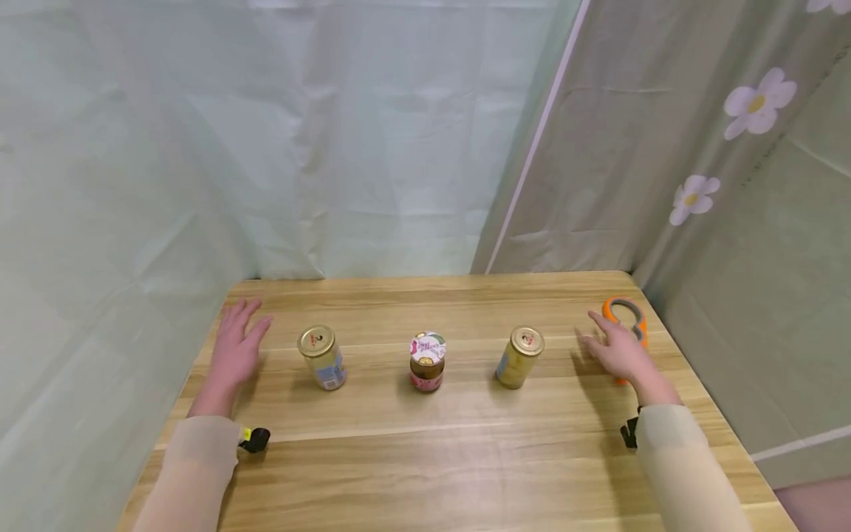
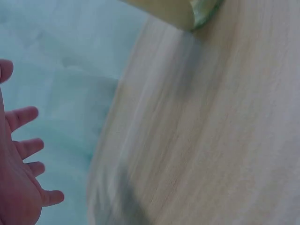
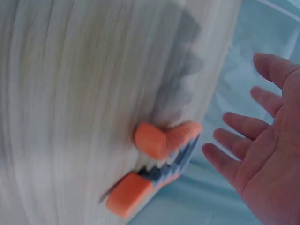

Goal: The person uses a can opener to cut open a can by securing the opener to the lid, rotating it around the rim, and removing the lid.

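Three jars stand upright in a row on the wooden table (image 1: 425, 458): a gold-lidded jar (image 1: 322, 357) on the left, a small jar with a patterned lid (image 1: 427, 362) in the middle, and another gold-lidded jar (image 1: 520, 357) on the right. Left of the row, my left hand (image 1: 234, 355) is held with fingers spread, holding nothing. My right hand (image 1: 625, 358) hovers empty, fingers apart, beside and partly over an orange and grey tool (image 1: 640, 325). The right wrist view shows this toothed tool (image 3: 159, 164) lying near the fingers; the left wrist view shows my left hand (image 2: 21, 173) and a jar's base (image 2: 187, 14).
Pale curtains (image 1: 399, 148) hang behind the table and at both sides, with flower prints (image 1: 758, 103) at the right. The table's back edge runs just beyond both hands. Something pink (image 1: 818, 506) shows at the lower right corner.
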Tool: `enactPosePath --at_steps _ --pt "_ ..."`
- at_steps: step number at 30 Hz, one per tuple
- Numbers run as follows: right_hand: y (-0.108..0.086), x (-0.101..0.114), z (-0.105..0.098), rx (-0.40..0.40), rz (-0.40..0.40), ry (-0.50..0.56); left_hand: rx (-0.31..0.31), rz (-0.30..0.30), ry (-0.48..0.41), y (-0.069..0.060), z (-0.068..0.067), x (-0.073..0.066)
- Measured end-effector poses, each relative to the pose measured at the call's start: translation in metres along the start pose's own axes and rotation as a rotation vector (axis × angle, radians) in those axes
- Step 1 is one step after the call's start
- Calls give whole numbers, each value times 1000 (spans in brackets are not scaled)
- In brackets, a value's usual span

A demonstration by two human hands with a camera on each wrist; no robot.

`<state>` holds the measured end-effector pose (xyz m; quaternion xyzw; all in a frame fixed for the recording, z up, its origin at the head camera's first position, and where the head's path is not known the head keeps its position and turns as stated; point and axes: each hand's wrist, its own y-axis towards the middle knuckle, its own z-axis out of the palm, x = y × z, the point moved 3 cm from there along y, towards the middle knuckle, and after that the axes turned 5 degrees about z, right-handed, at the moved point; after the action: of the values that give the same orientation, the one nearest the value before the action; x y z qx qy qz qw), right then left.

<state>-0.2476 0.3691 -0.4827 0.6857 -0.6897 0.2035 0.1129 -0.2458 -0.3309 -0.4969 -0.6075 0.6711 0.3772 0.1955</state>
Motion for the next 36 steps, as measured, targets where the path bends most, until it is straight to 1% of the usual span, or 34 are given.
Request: enactPosePath --at_steps 2,5,7,8,10,12,14,17,19,22,25,31,36 --pt "-8 -5 -5 -31 19 13 -35 1 -30 -7 -3 -4" --pt "-21 -12 -12 -107 85 18 -84 -15 -63 -18 -6 -11" --pt "-31 -18 -16 -152 147 5 -113 -43 -97 -25 -7 -14" --pt "-36 -22 -17 -158 190 3 -128 -64 -107 -28 -7 -15" --pt "-46 -30 -18 -138 267 -2 -161 -115 -132 -35 -7 -16" --pt "-54 -37 -17 -86 337 -12 -197 -173 -150 -41 -6 -16" --pt "-59 -43 -14 -20 381 -3 -227 -223 -159 -46 -6 -15" --pt "-65 -49 -8 41 412 4 -251 -256 -173 -49 -4 -14" --pt "-68 -52 -5 68 423 6 -245 -256 -177 -49 -3 -15" --pt "-69 -55 0 74 427 14 -228 -236 -163 -49 0 -17" --pt "-66 -55 5 56 422 25 -219 -223 -147 -49 1 -21" --pt "-51 -53 7 -16 433 26 -208 -202 -132 -49 8 -27" --pt "-42 -56 7 -22 473 7 -194 -181 -133 -48 14 -32"
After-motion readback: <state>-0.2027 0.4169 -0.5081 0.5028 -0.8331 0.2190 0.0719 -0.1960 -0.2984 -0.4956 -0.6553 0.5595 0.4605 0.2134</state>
